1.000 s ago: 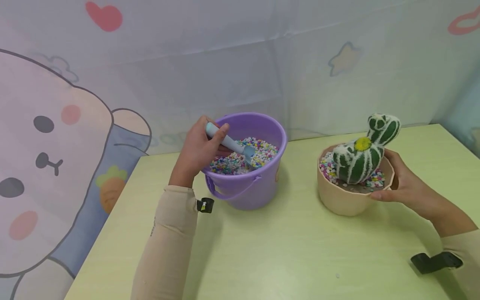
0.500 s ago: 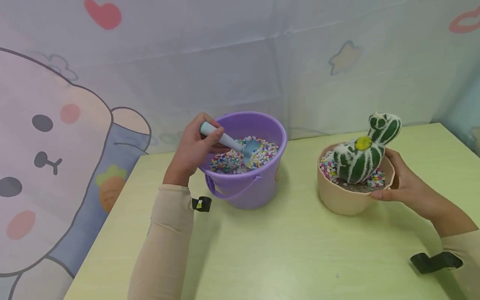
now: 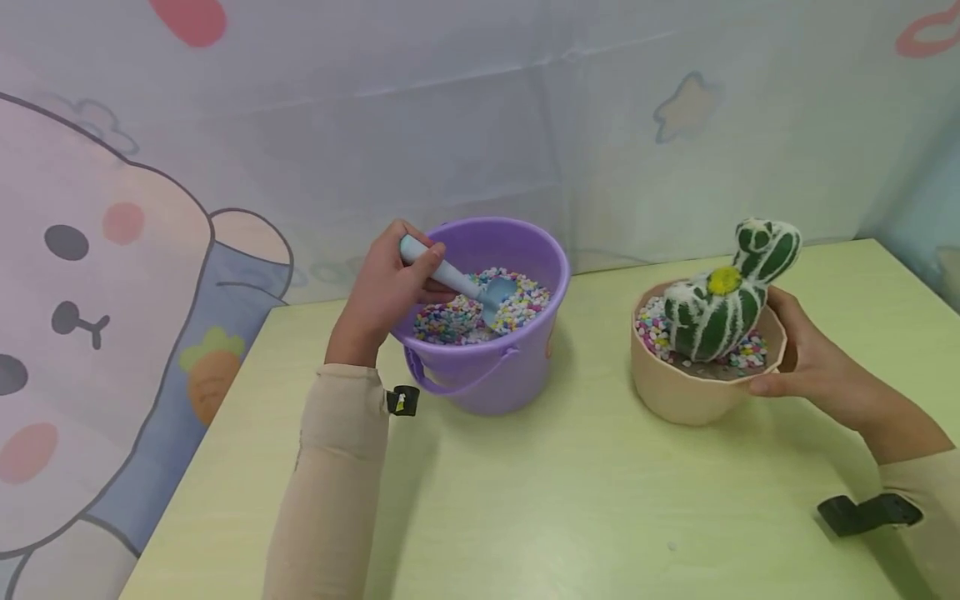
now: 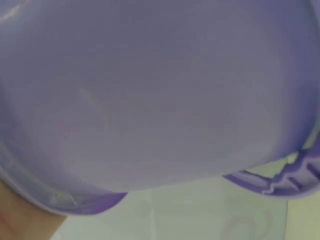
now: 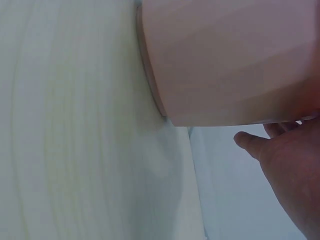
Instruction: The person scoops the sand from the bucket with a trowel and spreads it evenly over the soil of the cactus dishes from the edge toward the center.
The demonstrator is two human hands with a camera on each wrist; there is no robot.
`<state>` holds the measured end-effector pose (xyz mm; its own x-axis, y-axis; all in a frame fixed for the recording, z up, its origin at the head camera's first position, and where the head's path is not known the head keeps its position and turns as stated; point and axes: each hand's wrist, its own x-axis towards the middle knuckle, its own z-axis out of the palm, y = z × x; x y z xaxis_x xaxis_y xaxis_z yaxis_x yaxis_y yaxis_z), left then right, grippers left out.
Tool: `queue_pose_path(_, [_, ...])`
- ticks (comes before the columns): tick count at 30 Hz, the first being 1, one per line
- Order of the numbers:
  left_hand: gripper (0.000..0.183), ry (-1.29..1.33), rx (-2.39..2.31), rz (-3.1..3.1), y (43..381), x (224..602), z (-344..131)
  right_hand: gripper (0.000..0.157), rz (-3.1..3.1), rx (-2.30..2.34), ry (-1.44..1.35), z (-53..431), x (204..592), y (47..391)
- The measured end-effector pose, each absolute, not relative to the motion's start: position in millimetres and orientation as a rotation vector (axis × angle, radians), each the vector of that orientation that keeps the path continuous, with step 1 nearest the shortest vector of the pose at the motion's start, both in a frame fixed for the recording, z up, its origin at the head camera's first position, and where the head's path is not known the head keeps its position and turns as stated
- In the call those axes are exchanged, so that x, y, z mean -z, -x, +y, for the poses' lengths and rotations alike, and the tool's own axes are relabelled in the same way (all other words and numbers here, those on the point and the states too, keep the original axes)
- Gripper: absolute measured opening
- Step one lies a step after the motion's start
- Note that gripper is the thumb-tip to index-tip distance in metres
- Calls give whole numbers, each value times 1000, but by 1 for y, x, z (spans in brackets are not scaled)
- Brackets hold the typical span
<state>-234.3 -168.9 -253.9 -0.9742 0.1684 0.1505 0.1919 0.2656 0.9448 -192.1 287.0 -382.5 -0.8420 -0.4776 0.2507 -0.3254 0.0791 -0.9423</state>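
My left hand grips the handle of a light blue toy shovel over the rim of a purple bucket. The shovel's blade dips into multicoloured pebbles inside the bucket. To the right, my right hand holds the side of a beige flowerpot, thumb at the rim and the other fingers mostly behind it. In the pot stands a green cactus with white fuzz and a yellow flower. Pebbles cover part of the brown surface around it. The bucket's wall fills most of the left wrist view.
Both containers stand on a pale green table. A printed cloth with cartoon figures hangs behind and to the left. One small pebble lies near the front. The bucket's handle hangs down at its front.
The shovel has drawn slightly left and its blade shows more above the pebbles than a second ago. My right hand keeps its hold on the flowerpot. The head view has shifted slightly.
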Motion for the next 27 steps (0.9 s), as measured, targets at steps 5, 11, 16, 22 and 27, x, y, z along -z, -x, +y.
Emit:
queue_pose_path(5, [26,229,1865,-2526,234,250,-164,99,2265,1834,799,289,381,193])
queue_pose_path(11, [28,156,1872,-2509,235,251,-161,97,2304,1822,755,289,382,192])
queue_pose_path(16, [31,126,1848,-2516,234,253,-159,97,2240,1898,760,286,384,190])
queue_pose_path(22, [26,272,1827,-2527,231,256,-165,95,2326,1804,759,284,384,190])
queue_pose_path(27, [19,486,1847,-2515,231,257,-173,95,2382,1745,737,283,384,190])
